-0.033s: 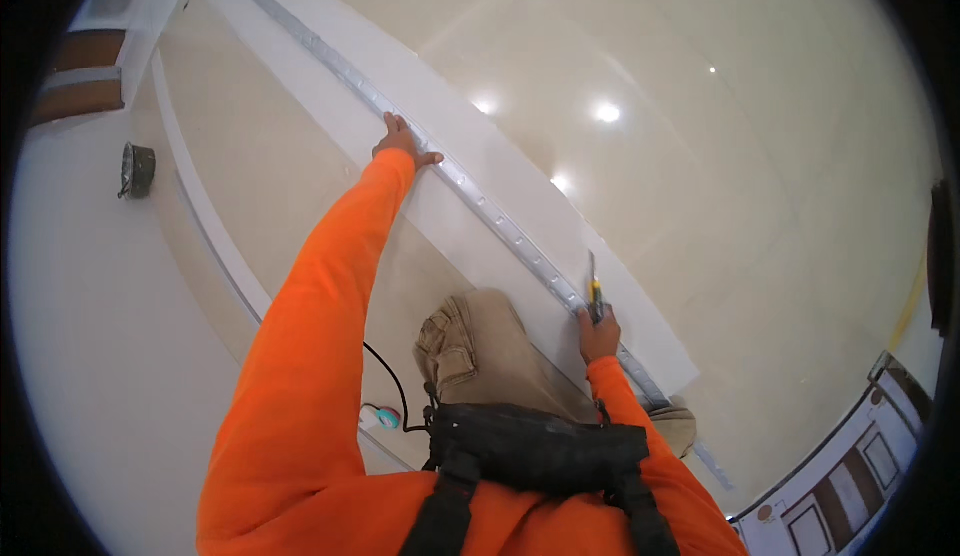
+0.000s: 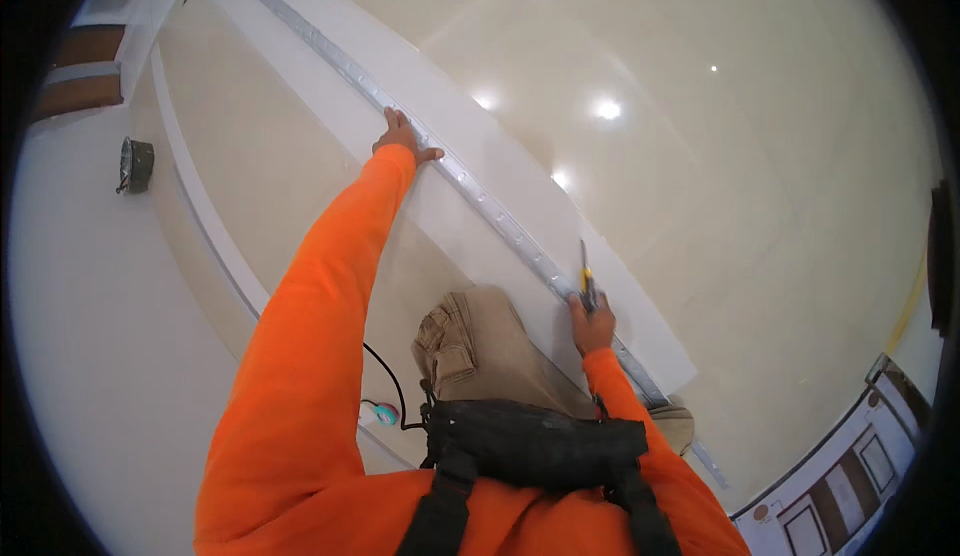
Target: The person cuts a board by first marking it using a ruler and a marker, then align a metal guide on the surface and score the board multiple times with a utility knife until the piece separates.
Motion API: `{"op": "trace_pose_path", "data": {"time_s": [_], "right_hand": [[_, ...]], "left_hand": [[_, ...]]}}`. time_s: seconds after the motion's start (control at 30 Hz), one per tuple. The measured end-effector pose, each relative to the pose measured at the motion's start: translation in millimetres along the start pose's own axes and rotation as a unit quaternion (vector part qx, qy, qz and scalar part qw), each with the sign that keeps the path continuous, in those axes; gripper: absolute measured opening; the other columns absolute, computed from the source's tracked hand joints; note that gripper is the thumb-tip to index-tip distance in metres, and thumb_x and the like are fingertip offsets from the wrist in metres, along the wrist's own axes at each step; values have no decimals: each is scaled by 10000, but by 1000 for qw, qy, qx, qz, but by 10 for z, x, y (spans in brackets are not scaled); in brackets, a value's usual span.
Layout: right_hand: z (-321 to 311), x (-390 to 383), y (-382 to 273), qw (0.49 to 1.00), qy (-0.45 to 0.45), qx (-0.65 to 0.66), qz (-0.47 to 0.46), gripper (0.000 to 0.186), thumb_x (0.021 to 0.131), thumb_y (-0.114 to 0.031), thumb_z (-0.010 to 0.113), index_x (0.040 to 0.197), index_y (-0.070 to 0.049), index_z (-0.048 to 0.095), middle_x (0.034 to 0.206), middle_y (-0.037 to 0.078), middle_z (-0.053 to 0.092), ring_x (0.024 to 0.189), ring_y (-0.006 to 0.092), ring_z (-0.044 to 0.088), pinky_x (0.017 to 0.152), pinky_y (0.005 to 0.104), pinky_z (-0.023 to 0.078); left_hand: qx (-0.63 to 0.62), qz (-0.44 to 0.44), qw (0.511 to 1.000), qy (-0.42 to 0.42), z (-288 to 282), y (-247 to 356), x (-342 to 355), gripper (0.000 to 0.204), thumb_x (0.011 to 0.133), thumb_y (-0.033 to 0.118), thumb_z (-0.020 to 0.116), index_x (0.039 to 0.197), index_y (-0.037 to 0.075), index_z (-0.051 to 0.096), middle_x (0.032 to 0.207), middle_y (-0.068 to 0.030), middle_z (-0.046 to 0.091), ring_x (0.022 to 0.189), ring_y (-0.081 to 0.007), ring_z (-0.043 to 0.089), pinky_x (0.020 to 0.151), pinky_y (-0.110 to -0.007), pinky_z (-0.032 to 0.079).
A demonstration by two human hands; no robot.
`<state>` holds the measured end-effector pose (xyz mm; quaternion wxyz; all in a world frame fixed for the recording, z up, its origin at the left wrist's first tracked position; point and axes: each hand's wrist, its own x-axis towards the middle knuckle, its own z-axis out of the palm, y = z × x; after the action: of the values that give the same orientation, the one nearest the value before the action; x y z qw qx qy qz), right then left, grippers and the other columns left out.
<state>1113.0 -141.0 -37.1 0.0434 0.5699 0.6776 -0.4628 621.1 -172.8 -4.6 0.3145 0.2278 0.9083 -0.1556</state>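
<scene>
A long silver metal profile (image 2: 478,196) lies lengthwise along a white board (image 2: 480,136) on the floor, running from far left to near right. My left hand (image 2: 399,137) rests on the profile about midway, its thumb and fingers spread apart against the metal. My right hand (image 2: 592,326) is closed around a yellow and dark utility knife (image 2: 587,281), held near the profile's near end. The knife's thin blade points away from me, over the board to the right of the metal. How the right thumb meets the profile is hard to make out.
Glossy beige tiles (image 2: 680,186) reflect ceiling lights on the right. A dark bucket (image 2: 137,165) stands at the left, beyond a pale strip (image 2: 205,216). A small teal round object (image 2: 386,414) and a black cable (image 2: 393,374) lie near my knee. Printed cartons (image 2: 835,491) are at lower right.
My right hand has shifted slightly left and away from me with the knife, whose blade tip has moved a little the same way. My left hand stays on the profile.
</scene>
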Motion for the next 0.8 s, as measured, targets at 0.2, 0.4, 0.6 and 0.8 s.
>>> {"op": "trace_pose_path", "data": {"time_s": [0.2,0.4,0.6,0.8], "right_hand": [[628,1003,-2211,967,-119,-22,-224,417,959,-273,489,1282,-9,500,1080,274,652,991,452,623,884,499,491],[1167,1534,-3134,941,-160,-154,-255,403,951,-276,489,1276,-39,495,935,243,690,881,421,668,800,519,523],[1284,1631,-3337,923,-187,-219,-257,372,959,-277,477,1261,-62,511,981,199,702,908,371,687,809,486,540],[1334,1660,-3347,917,-178,-228,-275,354,959,-261,485,1249,-59,515,970,197,703,905,371,689,807,486,541]], "left_hand": [[-40,11,999,25,162,-128,82,1311,680,665,769,1535,-35,63,1626,-195,4,1297,-365,501,1039,-427,462],[-59,12,997,49,219,-143,157,1279,684,599,804,1550,11,68,1639,-144,-12,1296,-305,511,1010,-438,478],[-71,-6,997,23,140,-65,75,1239,696,536,820,1556,36,81,1643,-129,4,1362,-277,436,1025,-423,466],[-87,-1,996,32,160,-83,74,1231,699,523,824,1558,43,84,1644,-125,5,1368,-277,426,1028,-430,461]]}}
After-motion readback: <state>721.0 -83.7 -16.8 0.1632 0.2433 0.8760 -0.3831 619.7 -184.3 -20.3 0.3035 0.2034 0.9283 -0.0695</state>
